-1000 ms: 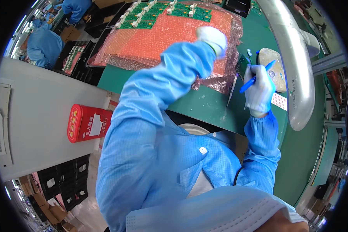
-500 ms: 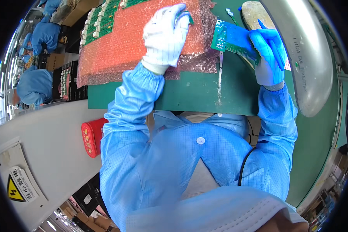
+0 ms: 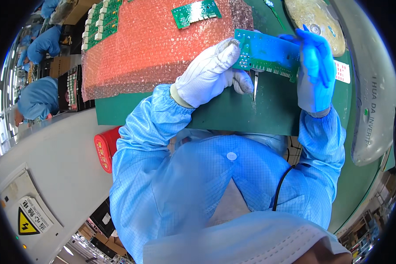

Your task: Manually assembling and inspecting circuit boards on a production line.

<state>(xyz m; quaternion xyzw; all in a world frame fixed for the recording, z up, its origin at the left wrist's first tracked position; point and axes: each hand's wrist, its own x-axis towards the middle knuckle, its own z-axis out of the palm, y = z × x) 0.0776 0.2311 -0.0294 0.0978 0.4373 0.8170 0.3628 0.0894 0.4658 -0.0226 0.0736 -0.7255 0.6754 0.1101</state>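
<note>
A green circuit board [image 3: 268, 50], tinted blue across its middle, is held level above the table's front part. My left hand [image 3: 211, 70], in a white glove, has its closed fingers at the board's left end, with the thumb below. At the other end my right hand [image 3: 314, 72] grips the board; its glove looks strongly blue under the light. A slim blue tip, seemingly a pen, shows above the right fingers. Another green board [image 3: 196, 14] lies on the pink bubble wrap [image 3: 149, 53]. Beneath the held board, a thin pointed metal tool [image 3: 256, 83] shows in part.
Boards with white connectors [image 3: 102, 22] lie at the back left. On the right are a long grey lamp housing [image 3: 374, 110], a worn oval plate [image 3: 317, 26] and a white card with red marks [image 3: 342, 71]. A red tin [image 3: 105, 149] stands left of the green table [image 3: 145, 110].
My left hand has come away from the bubble wrap, where a board now lies, and moved right to the held board's left end. The right hand still has the board. The view has shifted slightly.
</note>
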